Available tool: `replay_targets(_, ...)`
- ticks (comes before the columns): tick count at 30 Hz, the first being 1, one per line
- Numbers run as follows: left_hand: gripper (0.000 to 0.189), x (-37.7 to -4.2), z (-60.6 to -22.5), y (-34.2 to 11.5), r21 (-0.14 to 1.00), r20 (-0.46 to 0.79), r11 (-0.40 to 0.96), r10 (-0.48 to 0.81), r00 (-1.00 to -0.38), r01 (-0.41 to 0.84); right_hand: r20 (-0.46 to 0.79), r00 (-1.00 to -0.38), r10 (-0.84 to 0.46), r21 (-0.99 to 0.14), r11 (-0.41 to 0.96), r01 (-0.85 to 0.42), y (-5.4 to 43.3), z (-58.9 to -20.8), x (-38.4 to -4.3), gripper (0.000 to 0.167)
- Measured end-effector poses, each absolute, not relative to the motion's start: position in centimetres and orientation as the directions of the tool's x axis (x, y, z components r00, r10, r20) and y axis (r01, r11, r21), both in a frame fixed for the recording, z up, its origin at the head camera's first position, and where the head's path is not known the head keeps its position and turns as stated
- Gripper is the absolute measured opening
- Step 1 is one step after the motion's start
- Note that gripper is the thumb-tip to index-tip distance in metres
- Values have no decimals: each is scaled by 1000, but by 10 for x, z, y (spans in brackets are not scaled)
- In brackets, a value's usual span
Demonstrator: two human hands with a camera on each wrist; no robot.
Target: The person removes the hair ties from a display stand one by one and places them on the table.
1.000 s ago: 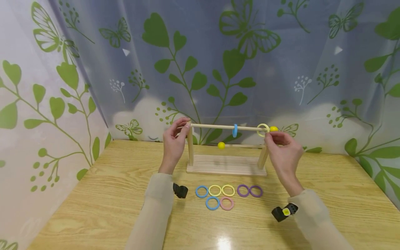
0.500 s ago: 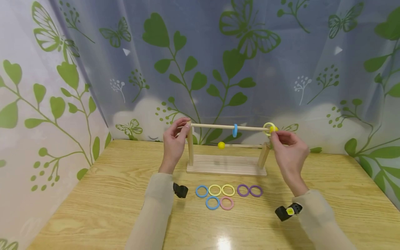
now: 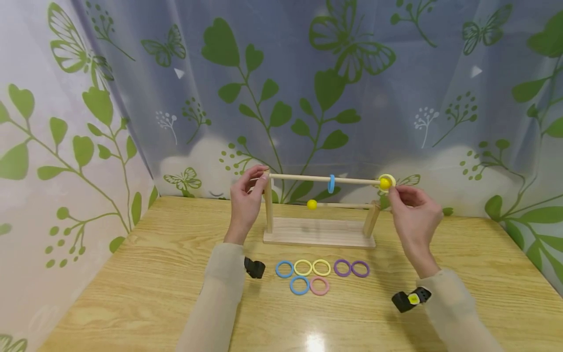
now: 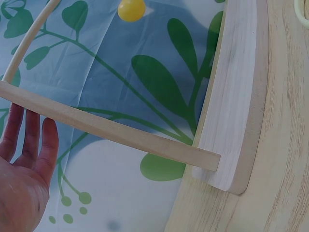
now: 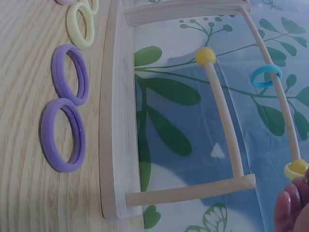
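A pale wooden stand (image 3: pixel 318 239) has two posts, each with a rod ending in a yellow ball. My left hand (image 3: pixel 245 200) holds the top of the left post (image 3: pixel 269 208), thumb in front. In the left wrist view its fingers (image 4: pixel 47 140) reach behind that post. With thumb and fingers, my right hand (image 3: pixel 415 212) pinches a pale yellow ring (image 3: pixel 387 175) at the upper rod's right end. The ring surrounds the yellow ball (image 3: pixel 384 183) there. Left of it, a blue ring (image 3: pixel 332 184) hangs on the upper rod (image 3: pixel 303 178).
On the wooden table (image 3: pixel 145 274), in front of the stand, lie several rings: blue (image 3: pixel 284 277), yellow, purple (image 3: pixel 360 276) and a pink ring (image 3: pixel 319 294). The lower rod (image 3: pixel 343 205) points left from the right post. A patterned curtain (image 3: pixel 281 98) hangs close behind.
My right hand has moved right, taking the yellow ring along the upper rod from left of the end ball to around it. The left hand stays on the post.
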State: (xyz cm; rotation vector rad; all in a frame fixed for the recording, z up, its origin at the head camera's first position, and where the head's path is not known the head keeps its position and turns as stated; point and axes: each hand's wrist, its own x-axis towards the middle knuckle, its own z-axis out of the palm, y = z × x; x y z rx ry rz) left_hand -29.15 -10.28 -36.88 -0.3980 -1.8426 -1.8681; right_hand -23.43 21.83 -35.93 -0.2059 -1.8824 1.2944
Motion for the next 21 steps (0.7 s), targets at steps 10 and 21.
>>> replay_targets(10,25,-291,-370,-105,842,539,41,-122,-834,538,511,-653,560,-852,431,-297,225,-362,-233,22)
replay_targets(21,24,-290,-368,-103,854,518,32,-133,-845,519,482,-648,589,-872,391,-293,229,-361,-238,22)
